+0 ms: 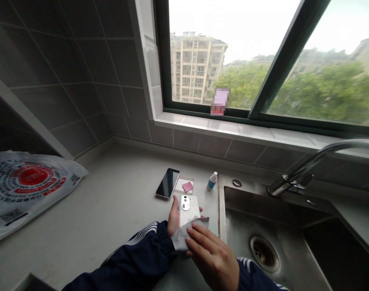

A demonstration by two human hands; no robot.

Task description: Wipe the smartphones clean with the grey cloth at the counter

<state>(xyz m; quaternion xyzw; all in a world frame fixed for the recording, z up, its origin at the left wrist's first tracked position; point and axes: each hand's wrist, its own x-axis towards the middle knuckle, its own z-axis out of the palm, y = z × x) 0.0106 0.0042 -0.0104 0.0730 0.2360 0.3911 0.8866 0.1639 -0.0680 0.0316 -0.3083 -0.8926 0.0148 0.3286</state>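
1. We work at a window (245, 56) set in a grey tiled wall (66, 52). An apartment block and trees show outside. To our right is a stainless steel sink (263, 210) with a curved faucet (305, 169).
2. On the desk (112, 210), a printed plastic bag (27, 190) lies far to our left, well apart from our hands.
3. Nearer the sink, a black-screened smartphone (168, 183) lies beside a clear plastic case (184, 186) with a pink slip (187, 186) on it. A small spray bottle (212, 181) stands upright just beyond, with no hand on it.
4. Our left hand (173, 216) curls around the edge of a white smartphone (189, 210), which is over the desk near the sink's rim, back upward.
5. Our right hand (211, 256), fingers spread, presses a grey cloth (187, 234) onto the phone's lower back.
6. Wiping is under way: the cloth covers the lower back, while the upper back and its round camera module (185, 202) lie bare. The case is off the phone.
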